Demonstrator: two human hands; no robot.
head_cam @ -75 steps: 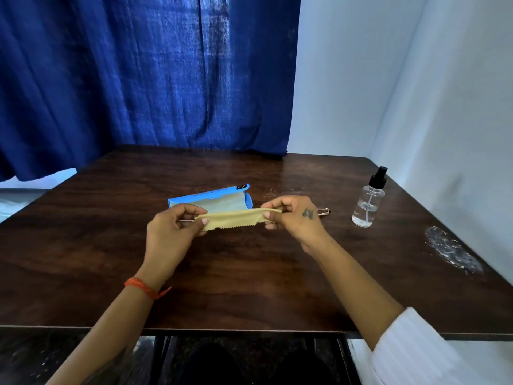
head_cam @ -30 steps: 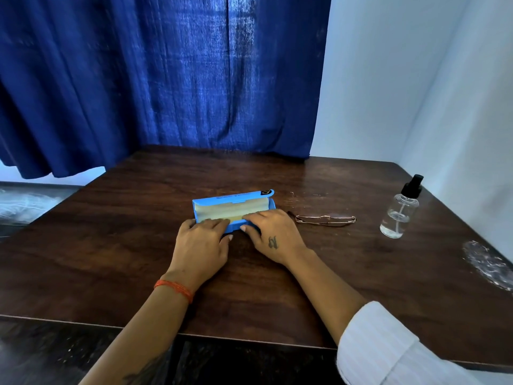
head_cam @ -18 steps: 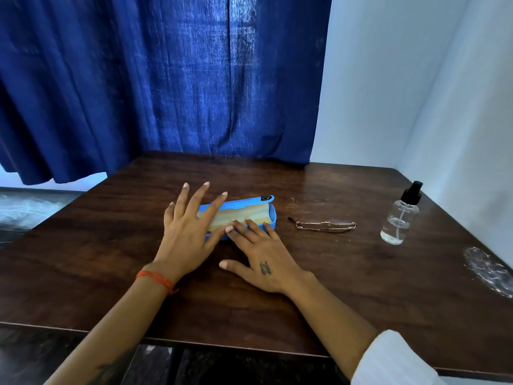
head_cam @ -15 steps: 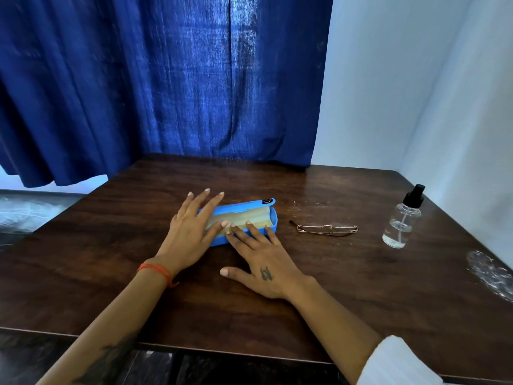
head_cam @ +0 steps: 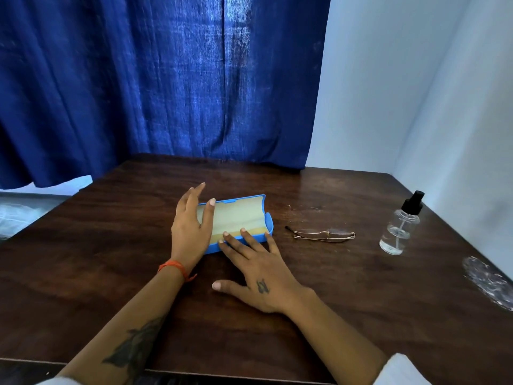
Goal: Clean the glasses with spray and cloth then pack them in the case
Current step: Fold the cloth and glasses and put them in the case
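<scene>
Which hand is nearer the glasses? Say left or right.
Right. The right hand lies flat on the table just left of the glasses, fingertips at the case. The left hand is farther off, at the case's left end.

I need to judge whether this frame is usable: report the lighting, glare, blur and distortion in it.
Head view: backlight glows through the blue curtain; the table is dim with soft sheen near the case; wide-angle bending curves the table's edges; glasses and spray bottle read sharp; no motion blur on either hand.
</scene>
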